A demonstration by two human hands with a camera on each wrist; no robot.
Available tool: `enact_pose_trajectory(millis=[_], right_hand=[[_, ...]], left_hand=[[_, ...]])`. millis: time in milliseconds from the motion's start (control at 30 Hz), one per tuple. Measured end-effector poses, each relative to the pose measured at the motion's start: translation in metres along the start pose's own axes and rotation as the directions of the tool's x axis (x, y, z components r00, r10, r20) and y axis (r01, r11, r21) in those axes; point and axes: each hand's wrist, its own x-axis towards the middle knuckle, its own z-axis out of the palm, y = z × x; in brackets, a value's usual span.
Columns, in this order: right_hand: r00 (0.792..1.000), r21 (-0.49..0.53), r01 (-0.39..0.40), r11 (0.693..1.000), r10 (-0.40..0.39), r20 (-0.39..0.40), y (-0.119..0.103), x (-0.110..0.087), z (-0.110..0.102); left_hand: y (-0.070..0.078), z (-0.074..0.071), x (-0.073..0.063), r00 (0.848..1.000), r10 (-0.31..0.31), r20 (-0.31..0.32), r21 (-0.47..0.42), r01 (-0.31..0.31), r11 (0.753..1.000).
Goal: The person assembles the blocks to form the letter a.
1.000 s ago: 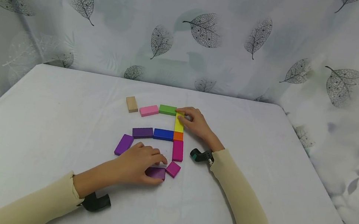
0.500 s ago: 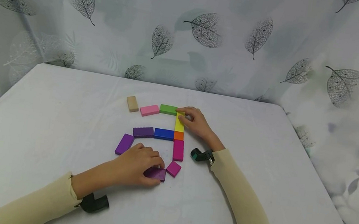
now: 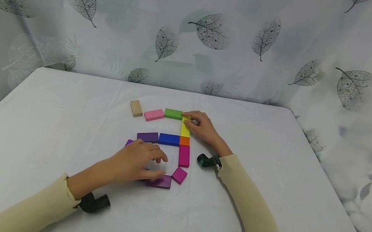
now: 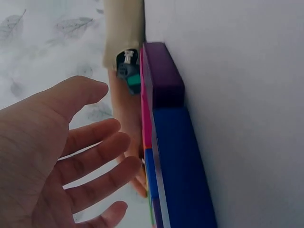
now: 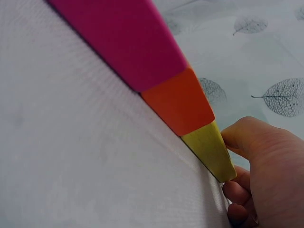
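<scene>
My left hand (image 3: 133, 161) hovers with spread, loosely bent fingers over the left end of a plum block (image 3: 160, 182); nothing is in its grasp. In the left wrist view, a dark blue block (image 4: 183, 161) lies end to end with that plum block, beside the hand. Most of the dark blue block is hidden by the hand in the head view. At the far right of the layout, my right hand (image 3: 205, 128) pinches the far end of a yellow block (image 3: 185, 131) with thumb and curled fingers. An orange block (image 3: 184, 141) adjoins the yellow one.
A magenta block (image 3: 184, 156) and a smaller magenta block (image 3: 179, 175) continue below the orange. Blue (image 3: 169, 140) and violet (image 3: 147, 137) blocks form a middle row. Green (image 3: 173, 114), pink (image 3: 154, 114) and tan (image 3: 136, 108) blocks lie along the top on the white table (image 3: 67, 117).
My left hand has let go of the plum block and moved left and slightly away, uncovering more of it and covering most of the purple block at left. The right hand stays put.
</scene>
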Motion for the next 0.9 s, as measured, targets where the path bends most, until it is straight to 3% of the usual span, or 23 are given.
enact_pose_trajectory(millis=[333,900], right_hand=[[1.0,-0.003,-0.003,1.0,0.003,0.007,-0.002,0.0,0.0],[1.0,0.022,0.007,1.0,-0.007,0.005,-0.001,-0.001,-0.001]], left_hand=[[-0.023,-0.002,0.004,0.996,-0.026,-0.088,0.045,0.03,0.999],[-0.062,-0.006,0.002,0.975,-0.059,-0.215,-0.014,0.057,0.998]])
